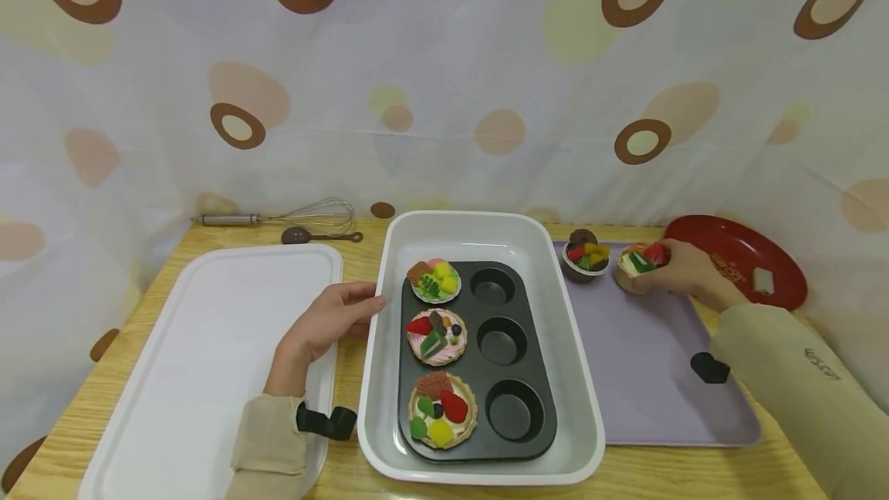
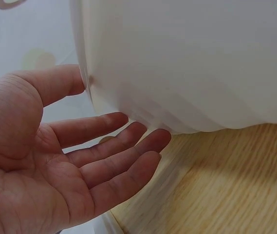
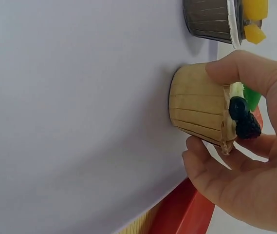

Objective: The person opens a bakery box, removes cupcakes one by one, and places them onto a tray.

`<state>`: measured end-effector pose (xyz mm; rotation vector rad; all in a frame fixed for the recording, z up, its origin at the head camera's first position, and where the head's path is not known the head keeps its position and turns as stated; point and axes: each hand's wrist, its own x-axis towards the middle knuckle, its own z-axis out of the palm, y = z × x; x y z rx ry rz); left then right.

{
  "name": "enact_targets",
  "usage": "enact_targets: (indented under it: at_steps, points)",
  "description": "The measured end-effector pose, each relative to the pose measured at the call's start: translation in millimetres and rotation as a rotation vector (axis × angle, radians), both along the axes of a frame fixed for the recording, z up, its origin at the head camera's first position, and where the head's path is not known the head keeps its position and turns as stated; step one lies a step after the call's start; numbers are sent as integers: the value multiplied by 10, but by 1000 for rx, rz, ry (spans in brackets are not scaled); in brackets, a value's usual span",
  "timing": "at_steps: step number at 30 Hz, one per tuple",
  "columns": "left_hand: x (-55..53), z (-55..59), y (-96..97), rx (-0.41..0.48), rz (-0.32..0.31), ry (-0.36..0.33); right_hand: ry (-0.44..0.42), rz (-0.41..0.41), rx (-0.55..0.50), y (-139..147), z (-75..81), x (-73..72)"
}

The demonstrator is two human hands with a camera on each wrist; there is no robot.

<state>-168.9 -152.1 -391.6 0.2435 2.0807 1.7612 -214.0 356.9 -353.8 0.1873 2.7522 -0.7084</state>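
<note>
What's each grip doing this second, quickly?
Left grip: open, at the side of the white bin.
Right grip: closed, holding the tan cupcake.

No text is legible: dark marks [image 1: 822,363] on the beige fabric right sleeve [image 1: 771,357], gold marks [image 1: 726,268] on the glossy red oval plate [image 1: 757,249].

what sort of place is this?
Likely a staged baking-themed set rather than a working kitchen: muffin tin with three decorated cakes, a whisk, and a patterned sheet hanging behind the wooden table.
</note>
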Motion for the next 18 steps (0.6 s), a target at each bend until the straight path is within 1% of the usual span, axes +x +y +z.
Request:
enact_targets:
  at_steps: [6,13,15,18]
  points:
    - [-8,-12,6,6,-3,14,17,-9,-22,9,8,-12]
    - [2,-14,10,5,-2,7,9,9,-111,-4,-38,22]
    - [5,-13,8,5,-2,10,26,12,-127,-35,-27,35]
    - [6,-10,5,6,-2,12,90,22,-89,-112,31,49]
